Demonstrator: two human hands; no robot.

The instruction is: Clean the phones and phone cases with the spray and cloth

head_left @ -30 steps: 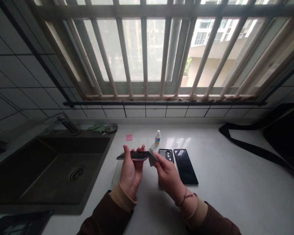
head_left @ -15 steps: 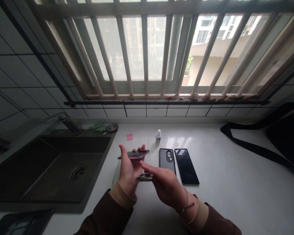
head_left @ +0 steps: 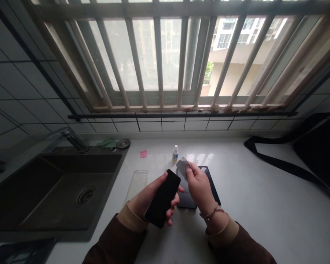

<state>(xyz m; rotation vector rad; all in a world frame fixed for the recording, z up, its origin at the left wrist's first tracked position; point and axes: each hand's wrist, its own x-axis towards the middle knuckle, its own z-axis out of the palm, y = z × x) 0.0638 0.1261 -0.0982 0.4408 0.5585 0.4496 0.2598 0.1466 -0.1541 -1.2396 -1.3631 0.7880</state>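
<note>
A black smartphone point(head_left: 163, 199) lies tilted in my left hand point(head_left: 144, 196), its dark screen up and my fingers wrapped round its edges. My right hand point(head_left: 199, 183) pinches a small grey cloth point(head_left: 183, 167), held up to the right of the phone's top end. Beneath the right hand, a phone case point(head_left: 186, 200) with a dark rim lies on the counter, partly covered. Beside it a second dark phone point(head_left: 215, 190) is mostly hidden by that hand. A clear phone case point(head_left: 137, 181) rests left of my left hand.
A small white bottle point(head_left: 175, 153) stands behind the hands, with a pink sticky note point(head_left: 143, 154) to its left. The sink point(head_left: 110, 190) and faucet point(head_left: 74, 139) are on the left. A black strap point(head_left: 277, 160) lies on the white counter point(head_left: 253, 205) at right.
My left hand has turned the phone from edge-on to screen up and nearer to me. My right hand has risen to the right with the cloth. The clear case is now uncovered.
</note>
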